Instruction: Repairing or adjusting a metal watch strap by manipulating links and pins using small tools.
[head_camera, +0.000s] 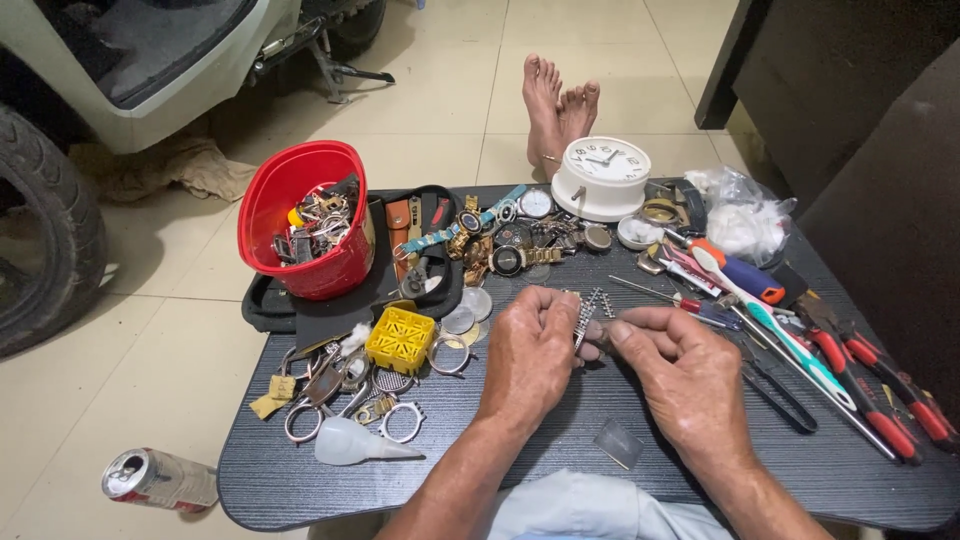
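The left hand (530, 355) and right hand (680, 375) each pinched an end of a metal watch band (590, 318), holding it taut just above the dark worktop (300, 480), apparently for close inspection. A yellow box (400, 338) and pliers (880, 385) lay near, within reach.

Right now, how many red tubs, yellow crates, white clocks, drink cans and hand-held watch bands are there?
Red tub: 1
Yellow crate: 1
White clock: 1
Drink can: 1
Watch band: 1
Total: 5
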